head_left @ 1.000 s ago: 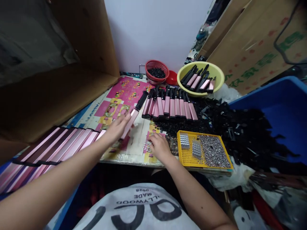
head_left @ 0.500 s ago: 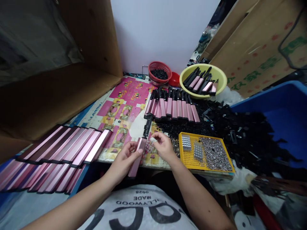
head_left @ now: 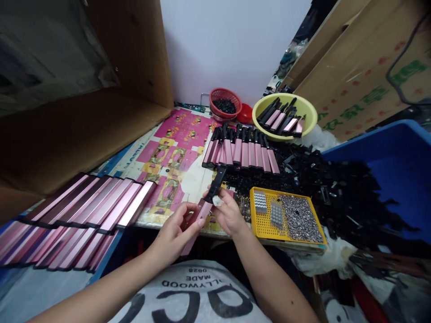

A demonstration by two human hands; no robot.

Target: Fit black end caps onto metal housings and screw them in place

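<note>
A long piece with a pink metal body and a narrow black end is held over the table's front edge, tilted with its black end away from me. My left hand is closed around the pink body, thumb on top. At the joint with the black end, my right hand grips from the right, its fingers partly hidden behind the piece. Something whitish covers the tip of the right thumb. Small shiny bits lie on the table just under the hands, mostly covered now.
Several similar pink-and-black pieces lie in a row ahead. To the right are a yellow tray of small metal parts, black parts and a blue bin. Pink bars are stacked left. Behind stand a yellow bowl and red basket.
My right hand has moved from the small shiny bits onto the black end of the piece. The piece has turned and leans further right in my left hand.
</note>
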